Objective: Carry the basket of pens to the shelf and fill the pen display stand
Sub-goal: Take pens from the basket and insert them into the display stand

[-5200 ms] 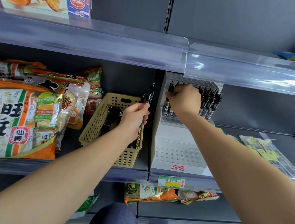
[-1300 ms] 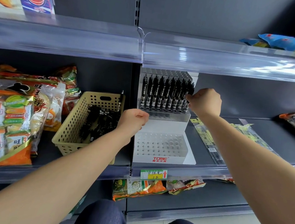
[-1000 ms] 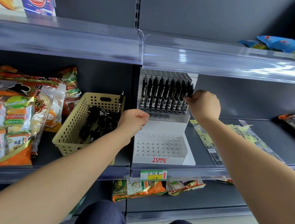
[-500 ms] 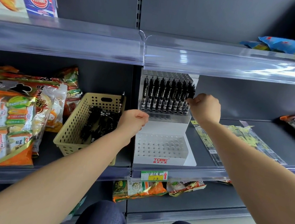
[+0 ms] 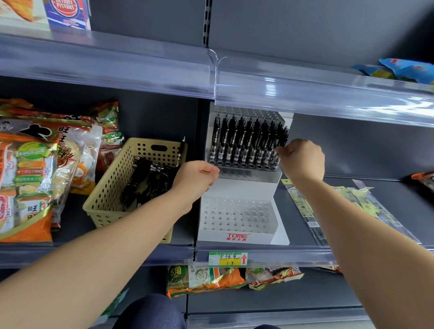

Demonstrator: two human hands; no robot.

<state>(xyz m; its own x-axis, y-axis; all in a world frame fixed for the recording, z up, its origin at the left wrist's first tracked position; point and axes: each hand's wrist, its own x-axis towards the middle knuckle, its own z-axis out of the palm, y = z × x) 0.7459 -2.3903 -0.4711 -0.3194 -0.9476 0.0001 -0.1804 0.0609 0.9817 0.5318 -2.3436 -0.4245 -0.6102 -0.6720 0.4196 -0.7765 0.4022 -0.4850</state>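
Observation:
A white tiered pen display stand (image 5: 237, 189) sits on the middle shelf. A row of black pens (image 5: 246, 143) fills its upper tier, and the holes of the lower tier (image 5: 238, 214) are bare. My right hand (image 5: 302, 159) pinches a pen at the right end of that row. Left of the stand is a beige perforated basket (image 5: 110, 182) with loose black pens (image 5: 147, 182) inside. My left hand (image 5: 196, 179) hovers between basket and stand, its fingers curled round what looks like one black pen (image 5: 182, 150) sticking up behind it.
Orange snack bags (image 5: 14, 187) crowd the shelf left of the basket. Flat clear packets (image 5: 350, 206) lie right of the stand. The clear rail of the upper shelf (image 5: 217, 81) hangs low over the pen tops. A yellow price tag (image 5: 228, 258) marks the shelf edge.
Since five seconds ago the upper row has gained pens out to its right end. In the last second my right hand has sunk slightly at that end; my left hand has stayed put.

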